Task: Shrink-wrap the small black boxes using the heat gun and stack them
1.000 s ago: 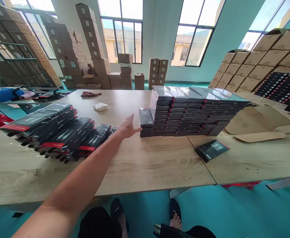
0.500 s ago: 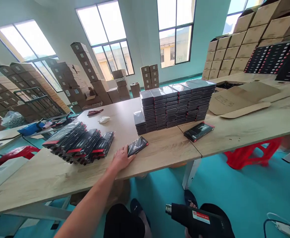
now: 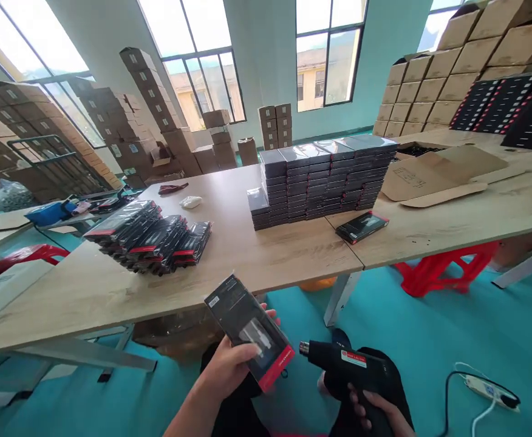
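Observation:
My left hand grips a flat black box with a red end, thumb across its face and fingertips showing behind the far edge. The box is tilted in front of the table's edge, above my lap. In my right hand is a black heat gun, its fingers wrapped round the handle. The metal nozzle points left, toward the box's red end, with a small gap between them. On the table, one more black box lies apart, right of the middle.
Neat stacks of wrapped boxes stand mid-table. Looser film-covered boxes are piled at left. An opened carton lies at right. Below are a red stool and a power strip with cords on the floor.
My left hand has lifted the black box off the table and brought it toward me, turned with its printed face up. The heat gun has shifted slightly up and left.

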{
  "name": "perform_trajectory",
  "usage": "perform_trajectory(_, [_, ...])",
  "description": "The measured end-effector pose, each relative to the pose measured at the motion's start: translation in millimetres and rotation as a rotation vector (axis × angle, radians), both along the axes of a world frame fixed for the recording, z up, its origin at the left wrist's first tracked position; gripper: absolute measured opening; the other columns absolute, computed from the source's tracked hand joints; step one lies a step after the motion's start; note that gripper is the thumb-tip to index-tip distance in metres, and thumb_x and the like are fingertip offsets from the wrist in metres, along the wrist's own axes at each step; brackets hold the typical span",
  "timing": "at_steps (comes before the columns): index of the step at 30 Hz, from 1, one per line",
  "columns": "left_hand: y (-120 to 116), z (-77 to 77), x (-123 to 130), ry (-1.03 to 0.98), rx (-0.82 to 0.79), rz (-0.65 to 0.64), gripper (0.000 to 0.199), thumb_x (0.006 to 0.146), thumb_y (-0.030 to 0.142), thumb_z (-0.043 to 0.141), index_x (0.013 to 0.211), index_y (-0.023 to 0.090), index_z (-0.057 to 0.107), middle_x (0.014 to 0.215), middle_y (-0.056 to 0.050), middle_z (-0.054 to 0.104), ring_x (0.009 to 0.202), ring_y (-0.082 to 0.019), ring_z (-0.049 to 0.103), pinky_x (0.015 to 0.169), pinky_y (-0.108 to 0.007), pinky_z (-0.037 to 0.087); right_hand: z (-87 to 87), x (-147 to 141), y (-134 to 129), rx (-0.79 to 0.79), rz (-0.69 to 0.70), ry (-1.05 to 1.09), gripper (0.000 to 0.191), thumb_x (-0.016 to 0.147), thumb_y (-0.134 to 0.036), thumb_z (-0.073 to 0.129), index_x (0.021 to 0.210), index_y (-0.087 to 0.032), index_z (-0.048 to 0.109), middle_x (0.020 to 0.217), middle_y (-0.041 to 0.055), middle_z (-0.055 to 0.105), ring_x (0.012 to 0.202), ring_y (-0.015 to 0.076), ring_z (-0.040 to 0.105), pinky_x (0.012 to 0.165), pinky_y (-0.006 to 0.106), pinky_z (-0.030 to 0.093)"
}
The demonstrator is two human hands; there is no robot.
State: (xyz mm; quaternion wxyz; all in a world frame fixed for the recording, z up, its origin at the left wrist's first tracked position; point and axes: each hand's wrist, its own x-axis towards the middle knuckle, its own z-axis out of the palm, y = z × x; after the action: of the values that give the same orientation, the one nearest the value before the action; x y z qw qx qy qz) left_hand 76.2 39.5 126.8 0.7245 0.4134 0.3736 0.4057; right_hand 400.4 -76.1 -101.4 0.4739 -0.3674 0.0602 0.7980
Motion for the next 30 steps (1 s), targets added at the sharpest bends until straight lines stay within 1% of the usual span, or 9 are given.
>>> perform_trajectory(4, [0,-58.7,6,0.253,-0.014,0.126,0.043,0.061,0.035,0.090,0.099,0.020,0.077,0.104,-0.010,0.077,0.110,-0.037,0.069,0.101,-0.051,0.052,9.9,0,-1,0.051,-0.036,-0.074,0.040,0.064,-0.027,0.094,0.096,-0.013,0.076,0.080,0.0035,0.072,0.061,0.0100,0.063,0.050,0.017,0.049])
perform_trajectory(5, [4,-72.8,5,0.300,-0.003,0.154,0.040,0.060,0.034,0.089,0.094,0.019,0.076,0.096,-0.009,0.077,0.102,-0.035,0.071,0.098,-0.050,0.053,16.0,1,-3,0.058,-0.045,-0.094,0.041,0.064,-0.028,0.095,0.097,-0.014,0.075,0.080,0.0027,0.072,0.061,0.0092,0.062,0.050,0.016,0.049])
perform_trajectory(7, [12,-97.5,4,0.307,0.008,0.186,0.043,0.059,0.031,0.087,0.098,0.018,0.075,0.094,-0.007,0.077,0.096,-0.032,0.071,0.093,-0.048,0.054,32.5,4,-8,0.057,-0.055,-0.136,0.041,0.064,-0.029,0.094,0.098,-0.015,0.075,0.080,0.0014,0.071,0.062,0.0084,0.061,0.052,0.016,0.049])
perform_trajectory(11, [23,-134.7,11,0.242,-0.044,0.156,0.046,0.059,0.030,0.081,0.103,0.017,0.072,0.100,-0.007,0.078,0.098,-0.031,0.071,0.094,-0.046,0.053,80.8,17,-18,0.055,-0.101,-0.251,0.044,0.064,-0.029,0.095,0.101,-0.015,0.076,0.083,0.0029,0.072,0.064,0.0109,0.061,0.054,0.020,0.052])
perform_trajectory(15, [22,-163.6,27,0.296,-0.012,0.175,0.042,0.058,0.027,0.080,0.098,0.018,0.069,0.097,-0.006,0.077,0.101,-0.031,0.070,0.097,-0.047,0.052,143.7,31,-23,0.126,-0.084,-0.443,0.048,0.068,-0.036,0.092,0.107,-0.014,0.075,0.088,0.0073,0.073,0.067,0.0151,0.062,0.054,0.024,0.052])
perform_trajectory(19, [20,-180.2,38,0.414,0.119,0.069,0.027,0.068,0.028,0.078,0.091,0.020,0.066,0.090,-0.006,0.075,0.096,-0.029,0.069,0.089,-0.043,0.054,207.0,30,-19,0.114,0.088,-0.689,0.046,0.072,-0.036,0.089,0.110,-0.014,0.076,0.093,0.0113,0.075,0.072,0.0198,0.068,0.058,0.029,0.054])
perform_trajectory(22, [21,-183.7,38,0.528,0.239,0.013,0.021,0.075,0.024,0.070,0.095,0.019,0.065,0.090,-0.005,0.071,0.091,-0.025,0.066,0.086,-0.040,0.052,241.4,21,-10,0.170,0.238,-0.767,0.045,0.074,-0.037,0.087,0.110,-0.013,0.076,0.093,0.0125,0.076,0.073,0.0216,0.070,0.059,0.031,0.055])
perform_trajectory(25, [23,-182.5,34,0.656,0.352,-0.026,0.021,0.076,0.017,0.062,0.098,0.019,0.064,0.094,-0.004,0.068,0.092,-0.023,0.064,0.086,-0.038,0.050,259.7,14,1,0.225,0.332,-0.808,0.044,0.077,-0.038,0.085,0.113,-0.013,0.075,0.093,0.0128,0.077,0.074,0.0223,0.070,0.060,0.032,0.055])
perform_trajectory(30, [24,-179.7,29,0.760,0.411,-0.047,0.022,0.077,0.012,0.059,0.097,0.020,0.063,0.098,-0.005,0.066,0.094,-0.024,0.064,0.084,-0.036,0.049,266.5,14,16,0.256,0.401,-0.894,0.042,0.079,-0.038,0.084,0.112,-0.013,0.075,0.093,0.0128,0.077,0.075,0.0235,0.071,0.060,0.033,0.056])
